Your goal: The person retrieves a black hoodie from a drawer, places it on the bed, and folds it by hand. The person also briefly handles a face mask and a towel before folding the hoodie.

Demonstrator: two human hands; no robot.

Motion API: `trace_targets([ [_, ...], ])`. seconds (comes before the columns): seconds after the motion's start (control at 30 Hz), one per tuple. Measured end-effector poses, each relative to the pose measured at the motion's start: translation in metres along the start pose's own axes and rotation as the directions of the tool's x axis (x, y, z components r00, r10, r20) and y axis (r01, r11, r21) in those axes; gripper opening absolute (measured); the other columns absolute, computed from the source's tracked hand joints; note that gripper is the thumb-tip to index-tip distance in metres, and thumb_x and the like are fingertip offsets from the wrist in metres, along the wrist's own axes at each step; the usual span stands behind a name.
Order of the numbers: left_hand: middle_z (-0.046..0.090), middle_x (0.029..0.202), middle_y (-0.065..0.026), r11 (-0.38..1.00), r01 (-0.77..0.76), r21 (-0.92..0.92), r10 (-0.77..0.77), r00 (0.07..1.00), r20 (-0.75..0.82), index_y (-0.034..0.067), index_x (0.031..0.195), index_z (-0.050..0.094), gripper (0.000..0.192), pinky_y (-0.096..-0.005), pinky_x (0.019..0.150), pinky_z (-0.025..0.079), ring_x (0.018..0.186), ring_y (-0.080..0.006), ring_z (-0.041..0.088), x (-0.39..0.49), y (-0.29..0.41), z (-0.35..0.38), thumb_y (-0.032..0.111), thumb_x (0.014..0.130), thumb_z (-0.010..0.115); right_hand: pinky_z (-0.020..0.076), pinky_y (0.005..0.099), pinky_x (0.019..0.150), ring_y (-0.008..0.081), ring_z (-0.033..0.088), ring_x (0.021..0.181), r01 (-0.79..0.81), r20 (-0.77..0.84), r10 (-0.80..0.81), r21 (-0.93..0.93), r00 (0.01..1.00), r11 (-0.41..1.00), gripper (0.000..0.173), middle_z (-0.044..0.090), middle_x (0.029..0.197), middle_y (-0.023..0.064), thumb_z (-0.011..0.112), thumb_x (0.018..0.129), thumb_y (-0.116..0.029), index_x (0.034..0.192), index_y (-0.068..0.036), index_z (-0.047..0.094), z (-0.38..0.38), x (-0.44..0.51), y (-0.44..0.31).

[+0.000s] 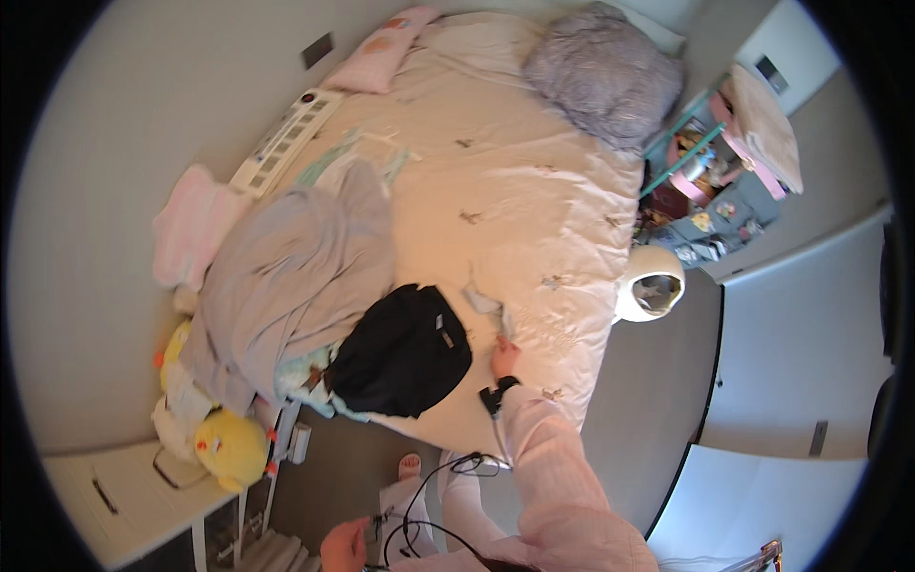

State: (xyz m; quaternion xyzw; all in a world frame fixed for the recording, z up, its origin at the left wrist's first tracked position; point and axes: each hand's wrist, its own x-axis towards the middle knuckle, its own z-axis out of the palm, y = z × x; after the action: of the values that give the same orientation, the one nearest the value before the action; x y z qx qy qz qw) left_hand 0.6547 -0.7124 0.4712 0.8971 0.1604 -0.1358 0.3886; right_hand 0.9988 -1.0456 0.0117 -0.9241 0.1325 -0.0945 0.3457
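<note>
My right hand (pixel 505 357) reaches over the bed, its fingers closed on one end of a narrow light-grey cloth piece (pixel 486 302). A black band (pixel 508 384) circles that wrist, with a small black device (pixel 490 401) beside it. Left of this hand lies a black fabric item (pixel 400 350), perhaps a bag or folded garment, with a small tag. Low in the picture, my left hand (pixel 344 547) is partly cut off, its fingers bent near a small dark object (pixel 377 525); whether it grips that is unclear. Black cables (pixel 422 486) hang in front of my legs.
A cream quilt (pixel 493 179) covers the bed, bearing a grey blanket (pixel 286 279), a grey bundled cushion (pixel 607 75) and a pink pillow (pixel 386 50). Yellow plush toys (pixel 232 447) sit by the white desk (pixel 107 500). Right stand a filled shelf cart (pixel 715 164) and a white pod-shaped container (pixel 632 279).
</note>
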Motion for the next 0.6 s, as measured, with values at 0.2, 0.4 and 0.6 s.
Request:
trace_targets([
  [0.2,0.071,0.108,-0.0182,0.988,-0.149,0.033,0.147,0.988,0.041,0.007,0.119,0.070,0.024,-0.0461,0.087,0.054,0.100,-0.0397,0.067,0.032,0.049,0.012,0.016,0.102,0.055,0.0548,0.0356,0.078,0.0239,0.071,0.082,-0.512,0.170,0.494,0.463,0.853,0.723,0.032,0.075,0.088,0.0141,0.076,0.087,-0.023,0.105,0.002,0.075,-0.062,0.023,-0.063],
  [0.4,0.072,0.104,-0.0148,0.922,-0.380,0.079,0.382,0.924,-0.008,0.007,0.116,0.070,0.022,-0.0429,0.083,0.054,0.097,-0.0357,0.068,0.043,0.104,0.004,0.011,0.099,0.056,0.0566,0.0257,0.076,0.0154,0.071,0.084,-0.579,0.492,0.305,0.684,0.815,0.444,0.019,0.073,0.094,0.0074,0.074,0.088,-0.004,0.105,0.000,0.066,-0.235,0.044,-0.102],
  [0.6,0.070,0.093,-0.0123,0.776,-0.631,0.021,0.621,0.769,0.151,0.004,0.110,0.071,0.021,-0.0405,0.077,0.053,0.088,-0.0331,0.066,0.047,0.155,0.015,0.003,0.091,0.061,0.0562,0.0283,0.075,0.0150,0.071,0.084,-0.113,0.198,-0.007,0.587,0.980,0.802,0.016,0.071,0.090,0.0059,0.070,0.089,-0.005,0.104,-0.001,0.067,-0.443,-0.013,-0.144],
])
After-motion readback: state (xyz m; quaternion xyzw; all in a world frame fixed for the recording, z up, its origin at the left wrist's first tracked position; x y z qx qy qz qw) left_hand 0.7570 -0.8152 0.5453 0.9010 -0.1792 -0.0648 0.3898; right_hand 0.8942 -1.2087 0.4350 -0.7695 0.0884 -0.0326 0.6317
